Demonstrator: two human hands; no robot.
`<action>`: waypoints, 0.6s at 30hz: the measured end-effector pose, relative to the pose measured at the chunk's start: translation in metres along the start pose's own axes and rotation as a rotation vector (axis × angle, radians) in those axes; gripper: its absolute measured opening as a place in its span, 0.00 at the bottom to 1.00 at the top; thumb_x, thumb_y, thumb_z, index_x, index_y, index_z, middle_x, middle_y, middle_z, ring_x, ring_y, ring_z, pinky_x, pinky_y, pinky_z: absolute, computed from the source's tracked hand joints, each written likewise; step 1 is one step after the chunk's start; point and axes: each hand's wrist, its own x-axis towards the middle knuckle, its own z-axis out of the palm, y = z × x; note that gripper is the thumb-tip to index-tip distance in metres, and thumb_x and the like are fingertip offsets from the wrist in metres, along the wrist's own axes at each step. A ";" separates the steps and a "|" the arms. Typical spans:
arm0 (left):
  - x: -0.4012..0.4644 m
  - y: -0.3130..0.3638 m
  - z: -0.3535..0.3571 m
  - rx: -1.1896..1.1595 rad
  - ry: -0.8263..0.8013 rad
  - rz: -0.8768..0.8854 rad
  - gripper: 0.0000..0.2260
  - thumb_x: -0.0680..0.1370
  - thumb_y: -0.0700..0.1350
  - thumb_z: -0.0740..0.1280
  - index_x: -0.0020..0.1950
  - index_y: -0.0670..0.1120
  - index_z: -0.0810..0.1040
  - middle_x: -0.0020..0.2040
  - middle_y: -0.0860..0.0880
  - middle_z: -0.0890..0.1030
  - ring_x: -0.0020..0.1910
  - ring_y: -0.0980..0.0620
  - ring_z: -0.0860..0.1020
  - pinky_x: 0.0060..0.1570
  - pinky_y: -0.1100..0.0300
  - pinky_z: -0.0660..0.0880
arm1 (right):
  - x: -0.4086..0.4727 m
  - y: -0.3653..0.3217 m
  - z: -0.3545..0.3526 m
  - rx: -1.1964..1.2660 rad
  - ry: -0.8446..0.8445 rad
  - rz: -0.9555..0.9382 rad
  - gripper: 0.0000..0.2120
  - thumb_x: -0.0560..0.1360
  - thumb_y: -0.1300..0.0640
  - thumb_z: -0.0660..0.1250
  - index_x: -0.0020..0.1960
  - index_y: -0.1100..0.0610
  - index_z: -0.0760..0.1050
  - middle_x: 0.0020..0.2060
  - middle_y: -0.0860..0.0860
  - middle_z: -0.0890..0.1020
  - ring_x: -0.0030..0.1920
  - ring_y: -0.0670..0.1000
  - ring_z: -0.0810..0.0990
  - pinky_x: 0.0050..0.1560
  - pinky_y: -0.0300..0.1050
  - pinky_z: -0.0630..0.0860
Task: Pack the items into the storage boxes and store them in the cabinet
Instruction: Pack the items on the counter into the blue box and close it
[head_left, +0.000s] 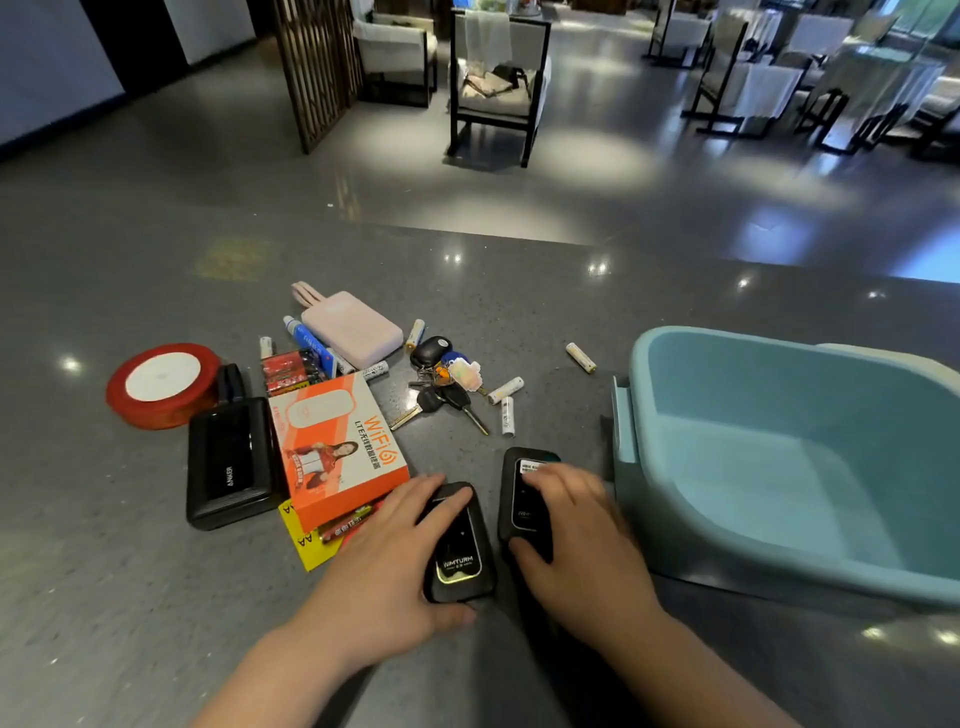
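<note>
Two small black pocket routers lie side by side on the grey counter. My left hand grips the left router, fingers over its top and thumb under its near edge. My right hand curls round the right router. An empty teal storage box stands just right of my right hand. Left of my hands lie an orange WiFi box, a black Anker power bank, a pink power bank, a bunch of keys and several loose batteries.
A red ribbon spool sits at the far left, with a red battery pack and a yellow battery card near the orange box. Beyond the counter's far edge are dark-framed chairs on a shiny floor.
</note>
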 end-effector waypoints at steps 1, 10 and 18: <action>0.000 0.001 0.000 -0.006 0.019 -0.001 0.47 0.60 0.68 0.69 0.74 0.64 0.49 0.75 0.60 0.50 0.74 0.58 0.49 0.72 0.59 0.57 | 0.005 0.001 -0.005 0.012 -0.055 -0.001 0.35 0.72 0.46 0.66 0.75 0.47 0.55 0.76 0.45 0.53 0.75 0.44 0.46 0.71 0.39 0.46; -0.010 0.003 -0.018 -0.112 0.185 -0.033 0.47 0.51 0.66 0.71 0.69 0.59 0.66 0.63 0.66 0.64 0.63 0.63 0.62 0.62 0.65 0.64 | 0.036 0.001 -0.012 0.039 -0.295 0.133 0.56 0.62 0.45 0.78 0.77 0.50 0.46 0.77 0.46 0.52 0.76 0.48 0.49 0.75 0.45 0.50; -0.007 0.019 -0.078 -0.253 0.442 -0.025 0.42 0.51 0.64 0.74 0.64 0.64 0.68 0.61 0.69 0.66 0.62 0.71 0.61 0.59 0.77 0.56 | -0.008 -0.034 -0.069 0.174 0.070 -0.067 0.52 0.57 0.42 0.76 0.75 0.53 0.59 0.69 0.45 0.66 0.69 0.46 0.62 0.70 0.37 0.58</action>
